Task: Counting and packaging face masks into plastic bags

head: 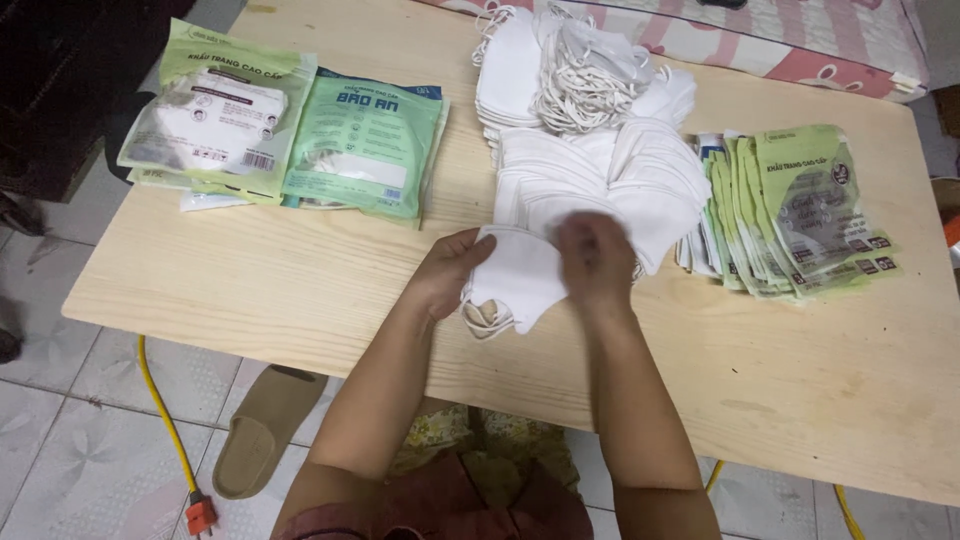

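Both hands – left [447, 272], right [594, 262] – pinch one white mask [515, 275] mid-frame, fingers closed on it; dangling loops could snag the pile [600, 170].

My light wooden table [250, 270] carries white face masks [590, 150] heaped just beyond my hands, empty green pouches [800, 215] fanned to their right, and filled mask packets [290, 125] far left.

Bare table [250, 290] left, mask pile [600, 170] ahead

filled green packets [285, 135] far left | empty green pouches [800, 215] fanned right
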